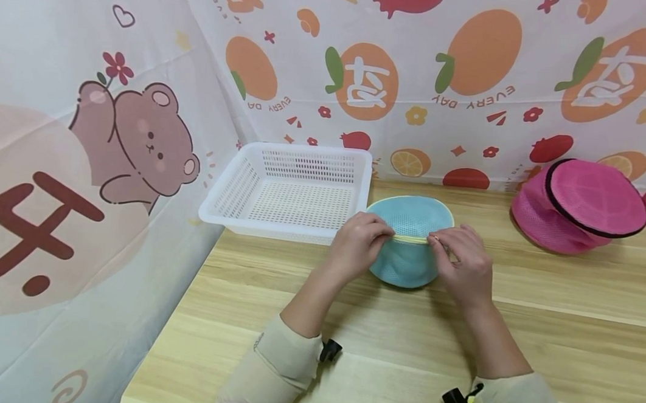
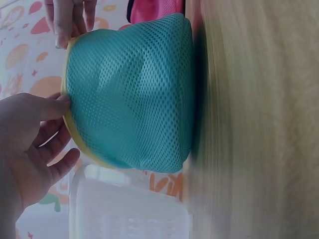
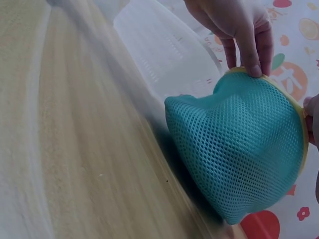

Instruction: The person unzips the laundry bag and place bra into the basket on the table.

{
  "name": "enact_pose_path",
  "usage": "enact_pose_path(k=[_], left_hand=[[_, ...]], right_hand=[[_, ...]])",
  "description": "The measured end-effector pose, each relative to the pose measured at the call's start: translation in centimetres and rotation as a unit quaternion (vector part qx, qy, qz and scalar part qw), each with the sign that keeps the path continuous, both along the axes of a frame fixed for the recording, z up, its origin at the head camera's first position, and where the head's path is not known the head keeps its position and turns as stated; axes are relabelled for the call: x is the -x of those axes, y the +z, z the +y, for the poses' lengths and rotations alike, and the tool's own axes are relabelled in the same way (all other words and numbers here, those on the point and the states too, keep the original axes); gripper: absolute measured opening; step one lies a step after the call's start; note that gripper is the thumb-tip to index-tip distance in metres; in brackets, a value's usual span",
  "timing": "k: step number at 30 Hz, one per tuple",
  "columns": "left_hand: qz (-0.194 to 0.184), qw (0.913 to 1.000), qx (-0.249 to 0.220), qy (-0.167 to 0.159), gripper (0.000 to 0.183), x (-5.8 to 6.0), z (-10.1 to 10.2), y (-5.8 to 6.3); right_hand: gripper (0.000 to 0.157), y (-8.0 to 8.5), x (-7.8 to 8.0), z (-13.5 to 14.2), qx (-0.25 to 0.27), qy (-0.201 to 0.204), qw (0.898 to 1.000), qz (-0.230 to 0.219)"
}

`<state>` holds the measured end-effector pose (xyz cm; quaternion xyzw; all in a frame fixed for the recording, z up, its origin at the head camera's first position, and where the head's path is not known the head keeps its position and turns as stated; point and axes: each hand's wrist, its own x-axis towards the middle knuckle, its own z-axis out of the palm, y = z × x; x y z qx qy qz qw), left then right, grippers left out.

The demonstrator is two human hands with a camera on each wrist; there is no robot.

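A teal mesh laundry bag [image 1: 407,264] with yellow trim stands on the wooden table in the head view, its round lid [image 1: 410,212] lying over the top. On the near side of its rim, my left hand [image 1: 356,243] pinches the yellow edge between thumb and fingers. A short way to the right along that same edge, my right hand [image 1: 465,260] pinches the trim near the zipper. In the left wrist view the bag's mesh side [image 2: 129,94] bulges out and its base meets the table. The right wrist view shows the mesh wall [image 3: 239,144] creased and dented.
Behind and left of the bag sits a white perforated plastic basket [image 1: 283,231]. At the far right stands a pink mesh bag [image 1: 597,197] with black trim. A printed fruit-pattern cloth [image 1: 414,127] hangs along the table's back edge, and another cloth [image 1: 47,138] covers the left side.
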<state>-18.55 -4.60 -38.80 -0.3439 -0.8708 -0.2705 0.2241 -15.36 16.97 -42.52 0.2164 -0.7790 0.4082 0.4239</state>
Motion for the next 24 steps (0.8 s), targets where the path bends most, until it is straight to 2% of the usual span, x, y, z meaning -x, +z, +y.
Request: enact_pose_path(k=[6,11,15,20,24], left_hand=[[-0.015,0.9999,-0.001,0.002,0.007,-0.1,-0.2,0.1],[-0.012,0.9993,0.018,-0.030,0.005,-0.6,0.5,0.2],[-0.004,0.9976,0.049,-0.049,0.007,-1.1,1.3,0.0],[-0.010,0.9979,0.055,-0.032,0.007,-1.3,1.5,-0.2],[-0.012,0.9981,0.049,-0.035,0.006,-1.1,1.4,-0.3]], right_hand=[[0.013,-0.3,0.0,-0.6,-0.012,0.040,0.999,0.018],[0.010,-0.6,0.0,-1.4,-0.020,0.057,0.997,0.040],[0.010,-0.9,0.0,-1.9,-0.035,0.057,0.997,0.045],[0.009,-1.0,-0.2,-2.3,-0.038,0.045,0.997,0.044],[0.008,-0.9,-0.2,-2.3,-0.034,0.035,0.998,0.042]])
